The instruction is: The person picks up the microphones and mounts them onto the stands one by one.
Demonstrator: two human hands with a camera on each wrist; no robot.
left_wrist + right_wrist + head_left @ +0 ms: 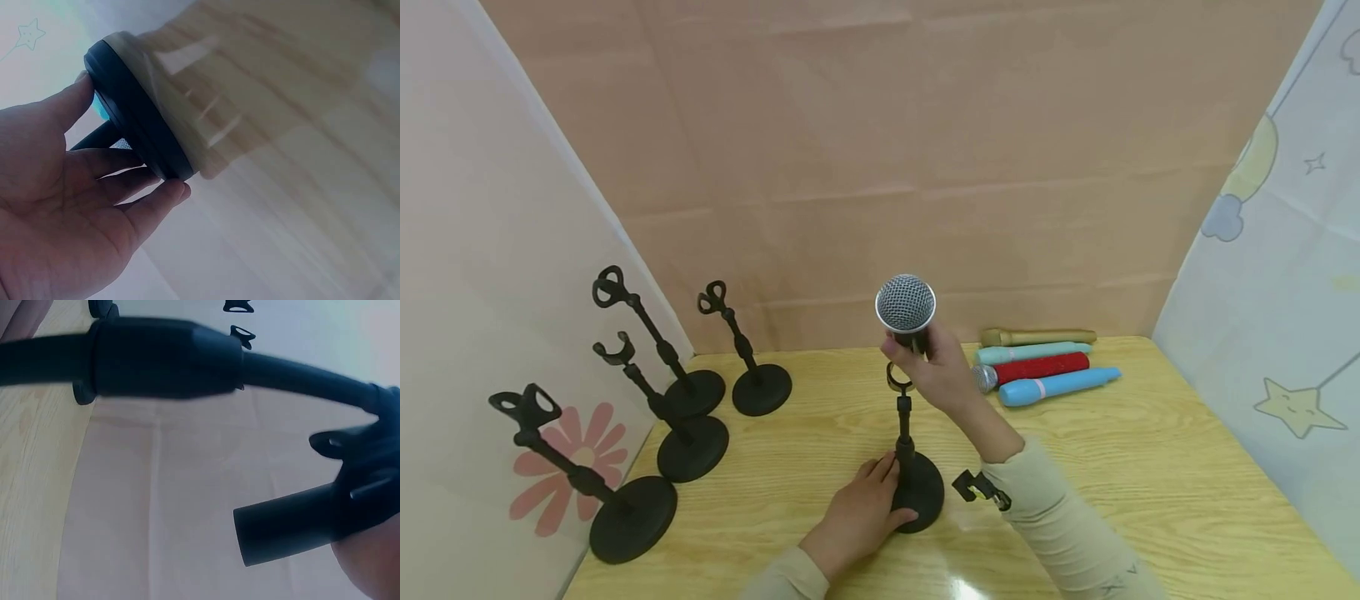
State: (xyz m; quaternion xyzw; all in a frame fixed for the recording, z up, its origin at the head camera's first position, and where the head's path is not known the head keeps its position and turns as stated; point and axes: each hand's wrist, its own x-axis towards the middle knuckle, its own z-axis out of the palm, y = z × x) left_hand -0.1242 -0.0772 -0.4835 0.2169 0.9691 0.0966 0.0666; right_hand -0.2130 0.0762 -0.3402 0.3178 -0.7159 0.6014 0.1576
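Observation:
My right hand (936, 367) grips a microphone (906, 303) with a silver mesh head, held above a black microphone stand (906, 446). In the right wrist view the dark end of the microphone handle (284, 525) sticks out beside the stand's clip (356, 450). Whether it sits fully inside the clip I cannot tell. Low on the stand, my left hand (861, 512) holds the round base. In the left wrist view its thumb and fingers span the rim of that base (134, 109).
Several more black microphone stands, such as a near one (632, 518) and a back one (762, 389), stand at the left. Right of my right hand lie gold (1037, 337), mint (1033, 353), red (1043, 367) and blue (1060, 387) microphones. A wall (925, 167) closes the back.

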